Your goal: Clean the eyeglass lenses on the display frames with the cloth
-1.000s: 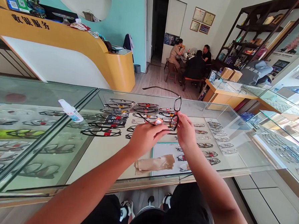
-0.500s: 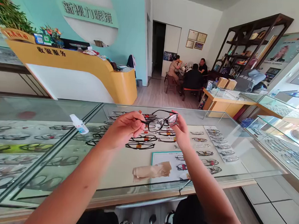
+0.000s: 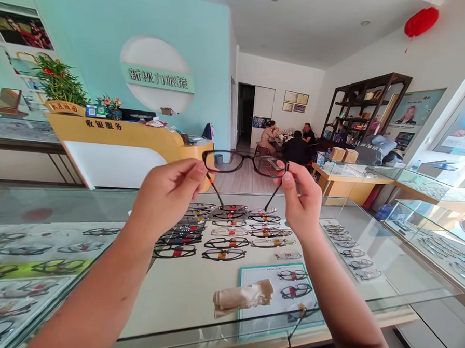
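Note:
I hold a pair of black-framed glasses (image 3: 244, 163) up in front of me, level, with the lenses facing away. My left hand (image 3: 168, 194) pinches the left end of the frame and my right hand (image 3: 303, 200) pinches the right end. Both temple arms hang open toward me. Below my hands lies the glass display counter (image 3: 385, 301) with rows of spectacle frames (image 3: 221, 230) under the glass. A beige cleaning cloth (image 3: 242, 297) lies on the counter top near me.
More glass showcases stand at the right (image 3: 433, 205) and left (image 3: 26, 246). A yellow reception desk (image 3: 128, 142) is behind the counter. Several people sit at a table (image 3: 292, 143) at the back, beside a dark shelf unit (image 3: 360, 113).
Both hands have lifted the glasses from just above the counter to eye height and turned them level. The view has tilted upward. The small spray bottle on the counter is no longer visible.

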Motion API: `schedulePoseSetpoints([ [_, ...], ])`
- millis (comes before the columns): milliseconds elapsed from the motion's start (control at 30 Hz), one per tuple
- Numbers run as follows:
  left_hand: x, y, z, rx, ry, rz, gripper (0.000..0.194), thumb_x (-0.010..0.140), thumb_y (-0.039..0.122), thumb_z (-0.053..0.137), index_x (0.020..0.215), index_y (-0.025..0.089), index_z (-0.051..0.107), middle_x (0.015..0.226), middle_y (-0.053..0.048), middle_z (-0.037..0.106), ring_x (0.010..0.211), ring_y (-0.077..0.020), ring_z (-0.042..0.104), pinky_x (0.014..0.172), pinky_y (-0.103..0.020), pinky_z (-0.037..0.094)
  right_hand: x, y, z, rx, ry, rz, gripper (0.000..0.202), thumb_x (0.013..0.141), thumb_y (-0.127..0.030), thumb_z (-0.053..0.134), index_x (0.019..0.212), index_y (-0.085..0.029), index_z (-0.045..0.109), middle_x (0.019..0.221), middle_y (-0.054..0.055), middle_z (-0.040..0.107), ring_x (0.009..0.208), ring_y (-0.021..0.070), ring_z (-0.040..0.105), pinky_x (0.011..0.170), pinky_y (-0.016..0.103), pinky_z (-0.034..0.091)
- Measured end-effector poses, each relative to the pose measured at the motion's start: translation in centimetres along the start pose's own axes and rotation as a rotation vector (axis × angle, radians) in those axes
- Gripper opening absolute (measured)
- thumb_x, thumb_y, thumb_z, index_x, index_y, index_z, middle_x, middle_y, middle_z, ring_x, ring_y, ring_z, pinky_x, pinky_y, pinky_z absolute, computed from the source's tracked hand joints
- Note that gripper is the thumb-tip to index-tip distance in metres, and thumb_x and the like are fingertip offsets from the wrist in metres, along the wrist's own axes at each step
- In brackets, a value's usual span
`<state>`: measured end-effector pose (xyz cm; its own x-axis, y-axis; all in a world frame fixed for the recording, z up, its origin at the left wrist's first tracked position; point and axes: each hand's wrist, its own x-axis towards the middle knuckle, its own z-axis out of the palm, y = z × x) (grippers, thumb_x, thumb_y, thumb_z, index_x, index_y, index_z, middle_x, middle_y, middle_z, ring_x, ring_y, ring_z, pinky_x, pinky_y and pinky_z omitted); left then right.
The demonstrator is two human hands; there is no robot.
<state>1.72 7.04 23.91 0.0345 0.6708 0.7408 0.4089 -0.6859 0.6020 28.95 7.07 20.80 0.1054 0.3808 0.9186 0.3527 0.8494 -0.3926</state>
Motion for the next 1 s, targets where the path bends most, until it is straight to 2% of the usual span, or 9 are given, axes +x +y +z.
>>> schedulePoseSetpoints([
  [67, 0.7, 0.5, 0.1, 0.079, 0.233, 0.219, 0.041, 0.106, 0.056, 0.069, 0.091, 0.02, 0.079, 0.088, -0.003, 0.071, 0.073, -0.0121, 0.062, 0.058, -0.022, 0.051, 1.2, -0.8, 0.8, 0.052, 0.033, -0.005, 0.021, 0.112, -0.04, 0.06, 0.125, -0.028, 0.071, 0.097, 0.003, 0.079, 0.089, 0.0197, 0.075, 0.086, 0.036, 0.059],
  [100, 0.9, 0.6, 0.3, 0.058, 0.283, 0.26, 0.04, 0.106, 0.056, 0.069, 0.094, 0.02, 0.079, 0.094, -0.005, 0.073, 0.078, -0.0133, 0.066, 0.061, -0.023, 0.055, 1.5, -1.0, 1.2, 0.074, 0.048, 0.0, 0.02, 0.112, -0.04, 0.061, 0.126, -0.028, 0.069, 0.098, 0.003, 0.08, 0.089, 0.0196, 0.075, 0.086, 0.037, 0.059],
  [233, 0.9, -0.3, 1.0, -0.208, 0.122, 0.169, 0.045, 0.108, 0.062, 0.063, 0.092, 0.02, 0.069, 0.086, -0.004, 0.075, 0.077, -0.0157, 0.072, 0.073, -0.03, 0.065, 1.6, -1.1, 2.2, 0.121, 0.078, 0.028, 0.02, 0.112, -0.043, 0.06, 0.124, -0.029, 0.067, 0.112, 0.005, 0.08, 0.089, 0.0191, 0.075, 0.087, 0.039, 0.061],
  [367, 1.0, -2.4, 1.0, -0.243, 0.041, 0.152, 0.045, 0.105, 0.066, 0.065, 0.094, 0.023, 0.071, 0.084, -0.006, 0.075, 0.077, -0.0195, 0.073, 0.078, -0.037, 0.067, 1.2, 0.0, 2.1, 0.116, 0.067, 0.018, 0.016, 0.111, -0.039, 0.062, 0.12, -0.027, 0.07, 0.109, 0.005, 0.08, 0.093, 0.0199, 0.076, 0.089, 0.039, 0.06],
  [467, 1.3, -3.6, 1.2, -0.209, 0.125, 0.179, 0.038, 0.102, 0.062, 0.072, 0.1, 0.024, 0.076, 0.095, -0.007, 0.079, 0.084, -0.0217, 0.079, 0.082, -0.038, 0.069, 1.3, 0.9, 1.9, 0.047, 0.05, -0.023, 0.013, 0.11, -0.034, 0.064, 0.114, -0.026, 0.074, 0.105, 0.004, 0.081, 0.097, 0.0205, 0.075, 0.088, 0.038, 0.06],
  [600, 1.4, -4.2, 2.4, -0.214, 0.288, 0.256, 0.023, 0.103, 0.045, 0.077, 0.113, 0.024, 0.077, 0.102, -0.005, 0.083, 0.095, -0.0211, 0.082, 0.09, -0.038, 0.069, 1.5, 1.6, 2.1, -0.017, 0.018, -0.043, 0.015, 0.11, -0.031, 0.063, 0.114, -0.026, 0.076, 0.107, 0.005, 0.081, 0.096, 0.0202, 0.075, 0.085, 0.037, 0.061],
  [700, 1.4, -4.6, 3.5, -0.238, 0.372, 0.298, 0.022, 0.102, 0.038, 0.08, 0.121, 0.027, 0.075, 0.105, -0.006, 0.083, 0.099, -0.0222, 0.083, 0.092, -0.039, 0.069, 1.3, 1.9, 2.7, -0.045, 0.023, -0.051, 0.016, 0.11, -0.032, 0.062, 0.115, -0.026, 0.076, 0.108, 0.006, 0.081, 0.096, 0.0211, 0.076, 0.083, 0.037, 0.062],
  [867, 1.4, -5.3, 4.7, -0.199, 0.516, 0.299, 0.018, 0.102, 0.033, 0.079, 0.119, 0.026, 0.076, 0.11, -0.005, 0.082, 0.102, -0.022, 0.083, 0.094, -0.041, 0.068, 0.9, 2.1, 3.7, -0.051, 0.114, -0.062, 0.012, 0.109, -0.031, 0.064, 0.119, -0.028, 0.071, 0.107, 0.005, 0.08, 0.095, 0.0203, 0.077, 0.083, 0.037, 0.062],
  [1000, 0.9, -4.9, 5.2, -0.177, 0.567, 0.283, 0.018, 0.101, 0.027, 0.081, 0.118, 0.022, 0.077, 0.11, -0.004, 0.082, 0.104, -0.0204, 0.081, 0.089, -0.038, 0.068, 0.7, 2.0, 3.9, -0.125, 0.186, -0.123, 0.011, 0.109, -0.029, 0.063, 0.116, -0.028, 0.071, 0.107, 0.005, 0.079, 0.093, 0.0205, 0.075, 0.083, 0.037, 0.061],
])
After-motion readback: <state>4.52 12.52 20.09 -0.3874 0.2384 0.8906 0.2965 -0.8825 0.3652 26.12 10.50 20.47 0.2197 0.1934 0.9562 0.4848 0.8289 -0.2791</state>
